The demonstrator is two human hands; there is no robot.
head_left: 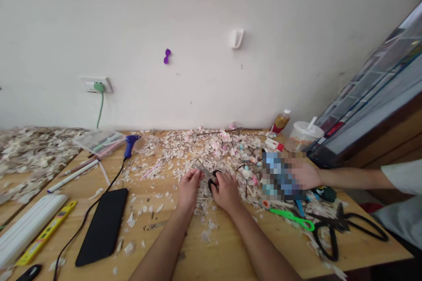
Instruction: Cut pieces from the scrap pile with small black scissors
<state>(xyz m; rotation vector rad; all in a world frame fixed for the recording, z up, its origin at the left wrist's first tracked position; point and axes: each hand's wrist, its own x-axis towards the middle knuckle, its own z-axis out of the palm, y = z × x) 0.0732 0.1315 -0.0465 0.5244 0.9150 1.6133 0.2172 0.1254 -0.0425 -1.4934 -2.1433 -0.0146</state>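
Observation:
In the middle of the head view my right hand [227, 189] grips small black-handled scissors [213, 177], its fingers in the loops. The metal blades [205, 170] point left toward my left hand [190, 185]. That hand is closed in a pinch at the blade tips; whatever is between its fingers is too small to make out. Around and beyond both hands lies a heap of pale flakes [184, 149], like dried petals or shell pieces. Pink and white blossoms on a twig [222, 138] rest at the back of the heap.
At right, another person's hand [306, 175] holds a blurred-out object. Large black scissors [339, 224] and a green cutter [292, 219] lie nearby. A bottle [281, 122] and lidded cup [305, 135] stand behind. Leftward are a blue glue gun [131, 144], its cord, and a black tablet [103, 227].

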